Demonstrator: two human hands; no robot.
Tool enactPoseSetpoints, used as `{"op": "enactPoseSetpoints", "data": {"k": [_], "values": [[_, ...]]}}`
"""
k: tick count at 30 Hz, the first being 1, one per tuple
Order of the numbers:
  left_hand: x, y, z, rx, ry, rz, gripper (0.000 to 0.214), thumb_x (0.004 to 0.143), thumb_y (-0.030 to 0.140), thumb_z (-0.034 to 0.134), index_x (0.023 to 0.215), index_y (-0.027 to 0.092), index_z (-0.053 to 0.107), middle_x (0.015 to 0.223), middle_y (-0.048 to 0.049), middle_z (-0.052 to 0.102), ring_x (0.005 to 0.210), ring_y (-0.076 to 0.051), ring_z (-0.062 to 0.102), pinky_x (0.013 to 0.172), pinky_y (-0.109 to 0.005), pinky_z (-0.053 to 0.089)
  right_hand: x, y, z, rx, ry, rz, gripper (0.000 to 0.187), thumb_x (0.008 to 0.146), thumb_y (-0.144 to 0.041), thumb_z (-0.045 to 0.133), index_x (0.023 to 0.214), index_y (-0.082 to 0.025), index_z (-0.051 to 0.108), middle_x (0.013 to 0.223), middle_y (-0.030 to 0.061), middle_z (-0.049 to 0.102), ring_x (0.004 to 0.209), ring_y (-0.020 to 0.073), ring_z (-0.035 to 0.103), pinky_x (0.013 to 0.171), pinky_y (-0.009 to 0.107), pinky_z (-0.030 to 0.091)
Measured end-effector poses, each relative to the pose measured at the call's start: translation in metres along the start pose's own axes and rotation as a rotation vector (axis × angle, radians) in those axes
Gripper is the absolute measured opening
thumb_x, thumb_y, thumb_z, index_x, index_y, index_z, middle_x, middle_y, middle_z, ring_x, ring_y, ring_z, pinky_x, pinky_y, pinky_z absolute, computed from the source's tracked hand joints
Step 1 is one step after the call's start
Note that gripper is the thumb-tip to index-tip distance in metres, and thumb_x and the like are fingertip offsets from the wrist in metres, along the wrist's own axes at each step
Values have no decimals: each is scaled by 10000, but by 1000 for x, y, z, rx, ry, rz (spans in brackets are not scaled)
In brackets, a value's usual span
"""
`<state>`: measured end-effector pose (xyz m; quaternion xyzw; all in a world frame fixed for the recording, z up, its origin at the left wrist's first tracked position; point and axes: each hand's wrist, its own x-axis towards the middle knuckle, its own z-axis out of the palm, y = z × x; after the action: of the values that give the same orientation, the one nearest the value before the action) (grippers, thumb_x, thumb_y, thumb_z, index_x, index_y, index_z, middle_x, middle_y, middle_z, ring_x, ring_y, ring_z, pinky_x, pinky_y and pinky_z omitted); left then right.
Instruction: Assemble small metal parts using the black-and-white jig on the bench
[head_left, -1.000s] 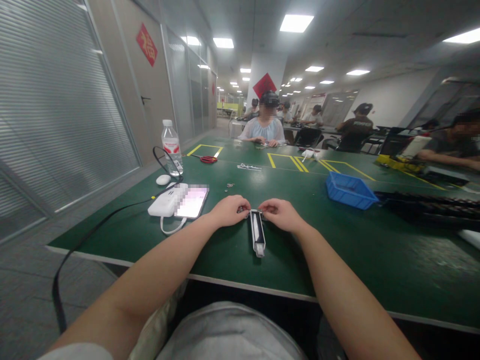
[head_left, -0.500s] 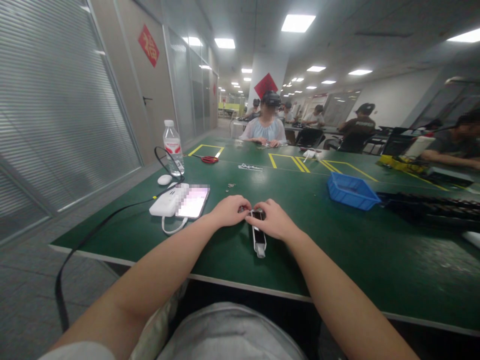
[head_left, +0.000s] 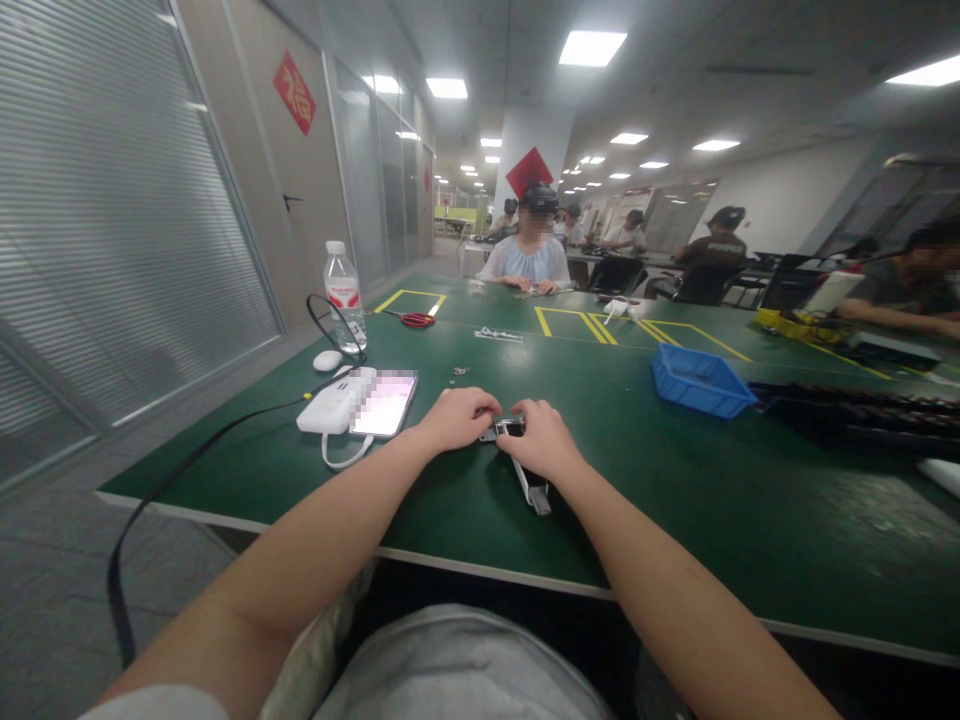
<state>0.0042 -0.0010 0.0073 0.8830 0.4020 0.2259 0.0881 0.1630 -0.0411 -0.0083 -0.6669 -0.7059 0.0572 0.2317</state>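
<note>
Right grip (head_left: 547, 438) curled around slim device (head_left: 534, 494), left grip (head_left: 459, 418) unclear, both inside table edge (head_left: 495, 573).

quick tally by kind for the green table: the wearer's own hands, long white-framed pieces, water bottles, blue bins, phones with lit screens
Wearer's own hands: 2, left hand and right hand
White-framed piece: 1
Water bottle: 1
Blue bin: 1
Phone with lit screen: 1
Total: 6

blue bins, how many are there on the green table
1: the blue bin sits to the right of the right hand and farther back on the green table. No other shows.
</note>
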Motion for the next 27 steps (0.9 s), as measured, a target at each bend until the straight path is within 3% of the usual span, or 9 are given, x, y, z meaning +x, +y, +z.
{"op": "enactPoseSetpoints", "data": {"k": [7,15,21,27], "values": [[3,-14,-1,27,104,-192,261,770,160,466,922,211,671,978,-20,668,908,-184,595,819,-305,448,5,7,-8,38,17,58,451,636,-355,617,1028,-134,589,933,102,580,860,214,539,753,302,411],[5,-35,7,130,169,-328,408,732,167,532,1139,142,544,1067,-105,600,991,-225,561,880,-337,445,12,23,-11,120,58,122,505,618,-370,624,1069,-153,558,899,74,596,809,198,549,693,288,408],[4,-39,10,144,134,-399,600,760,188,519,1326,93,341,1216,-173,543,1115,-272,522,939,-373,415,15,28,-9,223,71,123,507,608,-345,624,1079,-178,540,825,31,586,760,173,542,659,268,402],[7,-42,12,137,7,-395,649,835,265,463,1405,87,208,1316,-208,468,1188,-278,482,953,-366,398,15,28,-8,264,68,97,497,613,-340,609,1078,-180,534,791,15,577,724,163,535,655,266,402]]}}
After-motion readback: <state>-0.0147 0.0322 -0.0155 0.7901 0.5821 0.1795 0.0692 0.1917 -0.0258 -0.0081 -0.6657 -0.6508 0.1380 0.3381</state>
